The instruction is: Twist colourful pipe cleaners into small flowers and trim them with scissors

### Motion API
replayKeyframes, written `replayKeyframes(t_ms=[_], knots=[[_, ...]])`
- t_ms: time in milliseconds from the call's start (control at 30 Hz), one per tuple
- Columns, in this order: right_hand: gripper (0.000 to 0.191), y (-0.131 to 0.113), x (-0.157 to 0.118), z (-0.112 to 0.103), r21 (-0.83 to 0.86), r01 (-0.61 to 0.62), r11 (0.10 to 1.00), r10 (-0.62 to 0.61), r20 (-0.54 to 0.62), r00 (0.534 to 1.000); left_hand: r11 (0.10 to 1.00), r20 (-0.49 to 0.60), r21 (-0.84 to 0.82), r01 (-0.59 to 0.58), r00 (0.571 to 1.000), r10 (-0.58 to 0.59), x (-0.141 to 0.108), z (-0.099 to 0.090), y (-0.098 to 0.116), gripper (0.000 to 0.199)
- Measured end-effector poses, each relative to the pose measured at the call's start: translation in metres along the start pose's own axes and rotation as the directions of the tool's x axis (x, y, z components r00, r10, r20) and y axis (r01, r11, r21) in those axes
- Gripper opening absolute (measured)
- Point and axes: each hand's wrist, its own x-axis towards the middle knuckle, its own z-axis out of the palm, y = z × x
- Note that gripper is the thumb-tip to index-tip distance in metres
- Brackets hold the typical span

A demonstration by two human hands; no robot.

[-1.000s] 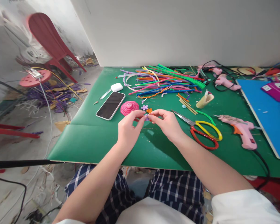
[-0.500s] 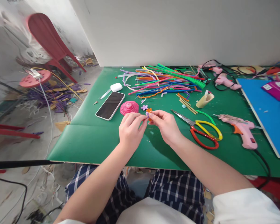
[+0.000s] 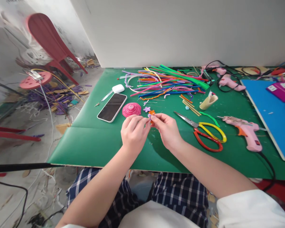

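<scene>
Both hands meet over the green table, fingertips together. A small purple piece (image 3: 149,116) is pinched between them. My left hand (image 3: 135,131) is closed, its thumb and fingers on that piece from the left. From the right, my right hand (image 3: 167,128) pinches it too. An orange flower shape (image 3: 152,112) shows just behind the fingertips, partly hidden; whether it is joined to the purple piece is hard to tell. A small purple flower (image 3: 146,109) lies on the table just beyond. Beside my left hand sits a pink coiled disc (image 3: 131,109).
Colourful pipe cleaners (image 3: 171,80) lie in a pile at the back. A phone (image 3: 112,107) is on the left. Open scissors (image 3: 199,128), a bamboo-like cup (image 3: 209,101) and a pink glue gun (image 3: 245,131) are on the right, beside a blue board (image 3: 273,117).
The fingertips have shifted very slightly around the purple piece, and my right hand has turned a little. Both hands stay together in the same place.
</scene>
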Motion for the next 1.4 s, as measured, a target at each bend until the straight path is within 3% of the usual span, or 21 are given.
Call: replayKeyframes(t_ms=[233, 400, 533, 633, 800, 1000, 1200, 1400], knots=[[0.020, 0.000, 0.002, -0.001, -0.006, 0.012, 1.000, -0.012, 0.026, 1.000, 0.997, 0.014, -0.040, 0.062, 0.998, -0.062, 0.004, 0.000, 0.002, 0.005], [0.020, -0.005, 0.009, -0.009, -0.111, 0.025, 0.993, -0.011, 0.126, 0.992, 0.942, 0.111, -0.181, 0.283, 0.957, -0.267, 0.009, -0.003, 0.001, 0.004], [0.022, -0.008, 0.012, -0.013, -0.237, 0.079, 0.968, -0.029, 0.208, 0.978, 0.885, 0.179, -0.252, 0.392, 0.917, -0.356, 0.012, -0.004, 0.001, 0.006], [0.023, -0.007, 0.012, -0.015, -0.306, 0.127, 0.944, -0.055, 0.234, 0.971, 0.807, 0.259, -0.324, 0.493, 0.867, -0.426, 0.013, -0.004, 0.000, 0.007], [0.023, -0.006, 0.011, -0.014, -0.384, 0.153, 0.910, -0.063, 0.236, 0.970, 0.588, 0.447, -0.421, 0.691, 0.722, -0.528, 0.012, -0.001, -0.006, 0.016], [0.022, -0.008, 0.008, -0.013, -0.451, 0.182, 0.873, -0.067, 0.260, 0.963, 0.497, 0.506, -0.440, 0.748, 0.664, -0.551, 0.011, -0.001, -0.009, 0.017], [0.022, -0.004, 0.008, -0.011, -0.397, 0.171, 0.902, -0.074, 0.249, 0.966, 0.508, 0.496, -0.438, 0.741, 0.671, -0.551, 0.012, -0.002, -0.007, 0.012], [0.024, 0.003, 0.008, -0.007, -0.261, 0.131, 0.957, -0.078, 0.205, 0.976, 0.729, 0.346, -0.344, 0.592, 0.802, -0.487, 0.012, -0.002, 0.003, 0.008]])
